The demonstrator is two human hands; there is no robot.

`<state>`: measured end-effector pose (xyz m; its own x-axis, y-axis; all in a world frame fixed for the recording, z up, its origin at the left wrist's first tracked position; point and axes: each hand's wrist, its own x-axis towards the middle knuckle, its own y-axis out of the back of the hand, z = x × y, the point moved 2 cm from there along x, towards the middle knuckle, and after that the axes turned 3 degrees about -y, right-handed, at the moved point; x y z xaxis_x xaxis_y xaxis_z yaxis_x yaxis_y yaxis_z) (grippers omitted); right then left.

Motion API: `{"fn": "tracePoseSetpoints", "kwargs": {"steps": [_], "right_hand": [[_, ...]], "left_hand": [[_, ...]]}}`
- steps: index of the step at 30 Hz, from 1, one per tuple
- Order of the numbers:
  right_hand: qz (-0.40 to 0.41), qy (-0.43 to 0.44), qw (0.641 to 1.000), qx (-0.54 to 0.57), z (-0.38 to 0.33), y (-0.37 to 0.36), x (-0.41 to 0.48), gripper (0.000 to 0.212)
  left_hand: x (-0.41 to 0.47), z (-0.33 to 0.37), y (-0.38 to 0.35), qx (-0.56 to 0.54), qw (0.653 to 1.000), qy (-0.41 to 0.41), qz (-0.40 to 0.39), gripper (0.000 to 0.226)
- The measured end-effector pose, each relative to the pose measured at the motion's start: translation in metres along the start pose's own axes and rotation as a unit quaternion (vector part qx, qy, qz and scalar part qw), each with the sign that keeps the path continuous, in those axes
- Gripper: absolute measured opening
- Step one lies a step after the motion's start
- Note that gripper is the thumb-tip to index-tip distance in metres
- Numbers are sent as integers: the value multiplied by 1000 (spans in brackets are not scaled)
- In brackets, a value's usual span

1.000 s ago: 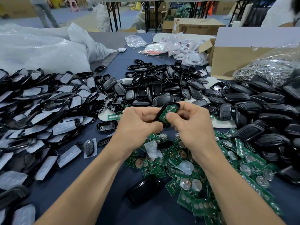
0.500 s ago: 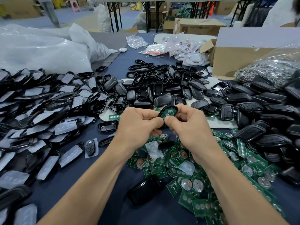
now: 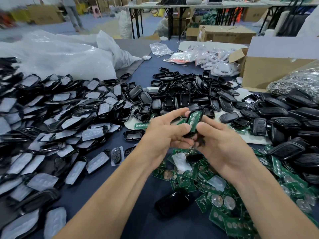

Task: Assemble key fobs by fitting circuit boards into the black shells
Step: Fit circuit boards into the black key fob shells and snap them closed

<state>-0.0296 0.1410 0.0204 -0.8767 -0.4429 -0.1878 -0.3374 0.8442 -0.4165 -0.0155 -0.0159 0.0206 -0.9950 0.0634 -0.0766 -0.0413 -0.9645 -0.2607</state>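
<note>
Both hands hold one black shell with a green circuit board (image 3: pixel 194 120) lying in it, above the middle of the table. My left hand (image 3: pixel 162 133) grips the shell's lower left side with thumb and fingers. My right hand (image 3: pixel 219 144) holds its right side, thumb on the board's lower end. Loose green circuit boards (image 3: pixel 224 190) are heaped under and right of my hands. Empty black shells (image 3: pixel 181 95) lie in a pile behind my hands.
Shells with white button pads (image 3: pixel 57 121) cover the left side. Closed black fobs (image 3: pixel 293 121) pile at right. One black shell (image 3: pixel 174 202) lies near my forearms. White bags (image 3: pixel 60 56), packets (image 3: pixel 207 57) and a cardboard box (image 3: pixel 276 66) stand at the back.
The camera tilted up a little. The shell with the board has turned more upright in my hands, and my left fingers have spread wider around it.
</note>
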Motion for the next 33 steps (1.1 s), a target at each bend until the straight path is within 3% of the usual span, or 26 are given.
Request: {"fn": "tracePoseSetpoints", "kwargs": {"steps": [3,6,9,12,14,16,22,29,31,33], "right_hand": [[-34,-29,998,34,4,-1,-1,35],[-48,-50,992,102,9,-6,2,40],[-37,-78,985,150,12,-9,3,47],[-42,-92,980,169,14,-10,2,49],[-48,-93,980,170,15,-11,1,48],[-48,-92,981,166,17,-11,1,48],[-36,-90,985,143,18,-12,0,47],[-24,-94,987,126,17,-12,-1,43],[-25,-91,989,117,16,-14,-1,37],[-26,-89,989,111,16,-15,-2,33]], "left_hand": [[-4,4,1,31,999,-3,-17,46],[-9,10,4,155,986,-60,33,30],[-13,27,26,299,928,-125,182,10],[-13,56,79,405,829,-152,354,11],[-14,74,119,479,759,-115,426,18],[-12,83,152,541,711,-60,445,21],[13,81,175,670,641,115,355,30],[23,92,175,687,667,119,262,65],[24,91,177,651,698,103,280,76],[22,89,179,578,750,82,310,94]]}}
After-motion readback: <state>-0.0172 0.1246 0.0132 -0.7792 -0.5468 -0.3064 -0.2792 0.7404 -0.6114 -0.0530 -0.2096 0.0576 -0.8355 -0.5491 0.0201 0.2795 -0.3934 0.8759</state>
